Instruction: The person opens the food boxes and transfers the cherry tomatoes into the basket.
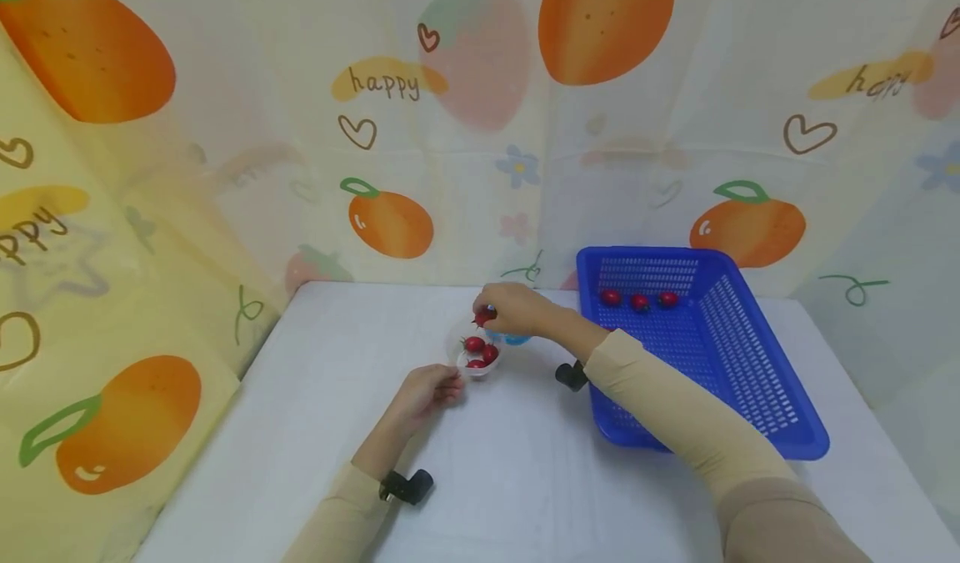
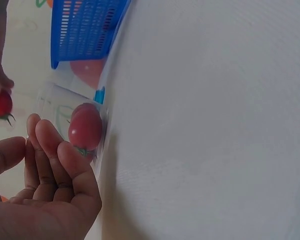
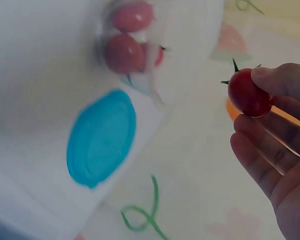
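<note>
Between the thumb and fingers of my right hand (image 1: 517,309), a red cherry tomato (image 3: 250,93) with a green stem is pinched, held above a clear plastic container (image 2: 57,97). My left hand (image 1: 425,394) grips the container's near rim with thumb and fingertips. Inside the container lie three cherry tomatoes (image 1: 474,344), one partly hidden at the near side. A round blue lid (image 3: 102,140) lies flat on the table just beyond my right hand, which covers part of it in the head view.
A blue perforated basket (image 1: 780,379) stands to the right on the white table (image 1: 510,480), with several cherry tomatoes (image 1: 639,303) toward its far end. My right forearm passes over the basket's left edge. A fruit-patterned cloth (image 1: 480,179) hangs behind and to the left.
</note>
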A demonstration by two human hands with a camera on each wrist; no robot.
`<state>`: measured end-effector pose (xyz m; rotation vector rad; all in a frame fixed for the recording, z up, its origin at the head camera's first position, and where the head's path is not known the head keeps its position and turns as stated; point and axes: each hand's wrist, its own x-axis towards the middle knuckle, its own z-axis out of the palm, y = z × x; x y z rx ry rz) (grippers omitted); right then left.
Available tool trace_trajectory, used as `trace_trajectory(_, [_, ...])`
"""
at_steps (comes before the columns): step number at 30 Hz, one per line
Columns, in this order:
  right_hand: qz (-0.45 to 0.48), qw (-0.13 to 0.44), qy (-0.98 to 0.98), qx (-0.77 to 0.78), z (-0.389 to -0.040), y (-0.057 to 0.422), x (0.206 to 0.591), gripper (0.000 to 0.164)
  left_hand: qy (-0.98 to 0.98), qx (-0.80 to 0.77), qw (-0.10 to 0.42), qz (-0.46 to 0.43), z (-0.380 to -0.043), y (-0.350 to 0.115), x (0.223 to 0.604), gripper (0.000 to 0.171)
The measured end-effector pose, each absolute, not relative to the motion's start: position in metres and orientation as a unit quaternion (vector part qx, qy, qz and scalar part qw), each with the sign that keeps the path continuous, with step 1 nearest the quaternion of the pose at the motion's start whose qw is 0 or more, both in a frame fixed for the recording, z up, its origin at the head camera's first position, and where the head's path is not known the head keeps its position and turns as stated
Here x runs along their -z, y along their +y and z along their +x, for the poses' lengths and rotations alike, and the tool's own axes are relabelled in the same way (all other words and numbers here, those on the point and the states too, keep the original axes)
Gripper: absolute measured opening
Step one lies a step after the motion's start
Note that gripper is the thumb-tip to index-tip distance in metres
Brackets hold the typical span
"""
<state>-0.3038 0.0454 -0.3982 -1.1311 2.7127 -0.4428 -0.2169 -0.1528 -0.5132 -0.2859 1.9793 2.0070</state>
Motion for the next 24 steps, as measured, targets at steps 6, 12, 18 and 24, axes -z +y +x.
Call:
trace_trajectory(6, [-0.359,0.05,0.915,0.18,-0.31,0.087,0.383,0.027,0.692,-0.699,0.15,-0.096,-0.216,-0.153,0.51,0.032])
trace_trajectory(12, [-0.313,0.015,0.923,0.222,-0.311,0.136,0.378,0.023,0.699,-0.693,0.147,-0.095,-0.216,-0.153,0.516,0.031])
trace_trajectory(18, [-0.268,0.004,0.934,0.235,-0.321,0.176,0.388,0.026,0.701,-0.691,0.143,-0.104,-0.216,-0.153,0.514,0.03])
trace_trajectory(24, [-0.228,-0.012,0.933,0.279,-0.333,0.204,0.41,0.03,0.702,-0.689,0.147,-0.11,-0.215,-0.152,0.513,0.03])
